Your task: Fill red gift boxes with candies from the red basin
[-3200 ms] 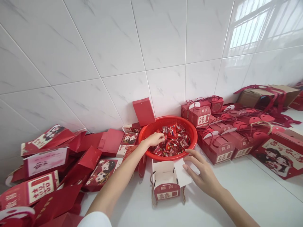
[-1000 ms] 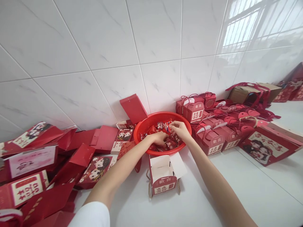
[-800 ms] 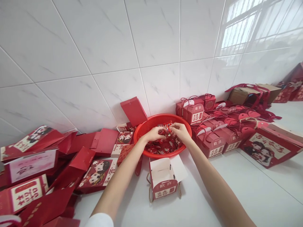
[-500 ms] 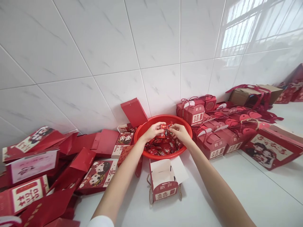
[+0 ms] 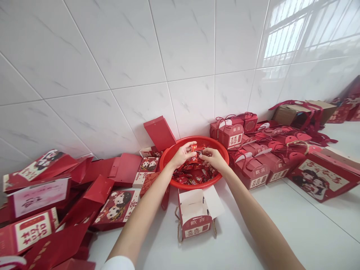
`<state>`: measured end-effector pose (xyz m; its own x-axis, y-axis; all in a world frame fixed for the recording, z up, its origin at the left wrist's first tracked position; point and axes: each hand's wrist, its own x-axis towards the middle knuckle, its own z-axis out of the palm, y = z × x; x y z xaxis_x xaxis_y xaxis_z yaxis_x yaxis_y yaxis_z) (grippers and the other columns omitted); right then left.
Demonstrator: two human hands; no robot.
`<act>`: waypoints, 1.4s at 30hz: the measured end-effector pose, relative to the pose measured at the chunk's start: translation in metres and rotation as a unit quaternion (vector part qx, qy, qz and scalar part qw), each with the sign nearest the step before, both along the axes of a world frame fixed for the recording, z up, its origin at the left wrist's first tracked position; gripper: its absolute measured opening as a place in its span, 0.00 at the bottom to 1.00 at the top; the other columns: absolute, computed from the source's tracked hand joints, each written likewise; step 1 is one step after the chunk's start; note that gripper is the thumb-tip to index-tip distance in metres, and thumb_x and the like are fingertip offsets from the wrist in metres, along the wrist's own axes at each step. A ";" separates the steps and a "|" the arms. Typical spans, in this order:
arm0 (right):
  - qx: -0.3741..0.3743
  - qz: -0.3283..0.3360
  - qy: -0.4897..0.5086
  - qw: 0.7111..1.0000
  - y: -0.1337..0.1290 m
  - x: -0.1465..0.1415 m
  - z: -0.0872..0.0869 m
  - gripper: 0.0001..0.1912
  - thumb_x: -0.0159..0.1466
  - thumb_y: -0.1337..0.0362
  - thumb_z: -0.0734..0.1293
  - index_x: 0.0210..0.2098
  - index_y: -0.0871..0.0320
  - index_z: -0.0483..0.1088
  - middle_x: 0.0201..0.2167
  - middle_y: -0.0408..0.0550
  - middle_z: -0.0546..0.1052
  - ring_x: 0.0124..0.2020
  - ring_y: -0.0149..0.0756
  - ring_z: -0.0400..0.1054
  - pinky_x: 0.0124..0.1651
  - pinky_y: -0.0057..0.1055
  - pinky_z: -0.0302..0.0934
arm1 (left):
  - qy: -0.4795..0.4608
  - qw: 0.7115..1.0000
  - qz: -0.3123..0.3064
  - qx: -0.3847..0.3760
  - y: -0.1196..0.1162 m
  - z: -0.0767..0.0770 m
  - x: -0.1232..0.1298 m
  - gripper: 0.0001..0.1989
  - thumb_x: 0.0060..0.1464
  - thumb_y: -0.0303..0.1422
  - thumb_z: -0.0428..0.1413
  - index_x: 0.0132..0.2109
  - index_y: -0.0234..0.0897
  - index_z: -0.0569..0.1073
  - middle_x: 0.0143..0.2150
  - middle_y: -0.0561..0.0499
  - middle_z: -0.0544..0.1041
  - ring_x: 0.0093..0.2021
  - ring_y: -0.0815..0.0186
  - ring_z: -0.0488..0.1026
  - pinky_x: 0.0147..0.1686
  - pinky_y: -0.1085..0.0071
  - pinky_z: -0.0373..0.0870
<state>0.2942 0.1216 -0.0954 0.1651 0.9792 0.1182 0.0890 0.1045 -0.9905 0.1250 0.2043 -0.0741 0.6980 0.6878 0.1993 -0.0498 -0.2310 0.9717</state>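
Two bare hands at work over a round red plastic basket (image 5: 168,155) in the centre of the frame. The left hand (image 5: 181,155) enters from the lower left, a white sleeve (image 5: 119,263) showing at the bottom edge, and its thumb and fingers pinch a small red-wrapped candy (image 5: 194,149) above the basket's contents. The right hand (image 5: 215,159) reaches in from the lower right, fingertips drawn together just beside the candy; from where I stand I cannot tell whether they grip a piece of their own. Beneath both hands, a heap of wrapped candies (image 5: 194,177) covers the basket's floor.

Just below the basket in the frame, an uncovered red-and-white carton (image 5: 196,222) stands upright on the white tabletop (image 5: 239,236), its pale flap (image 5: 214,202) folded out to the right and twine cords (image 5: 179,227) hanging at its sides. Behind the basket, at its upper left, a plain red box (image 5: 159,132) leans against the marbled wall tiles (image 5: 135,45).

Left side of the frame: a loose pile of red boxes, one printed with two pandas (image 5: 116,207). Right side: rows of corded red gift boxes (image 5: 254,173), a larger box bearing a cartoon couple (image 5: 320,178) and, farther back, brown cardboard boxes (image 5: 291,113) trailing dark red ribbons (image 5: 316,116).
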 end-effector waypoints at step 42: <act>0.056 -0.146 0.060 0.986 0.001 0.000 0.007 0.11 0.48 0.62 0.70 0.26 0.55 0.64 0.23 0.39 0.74 0.26 0.33 0.67 0.28 0.27 0.60 | -0.048 0.998 0.031 0.014 0.003 -0.002 0.001 0.22 0.41 0.29 0.69 0.46 0.35 0.76 0.46 0.46 0.78 0.46 0.61 0.77 0.49 0.62 0.73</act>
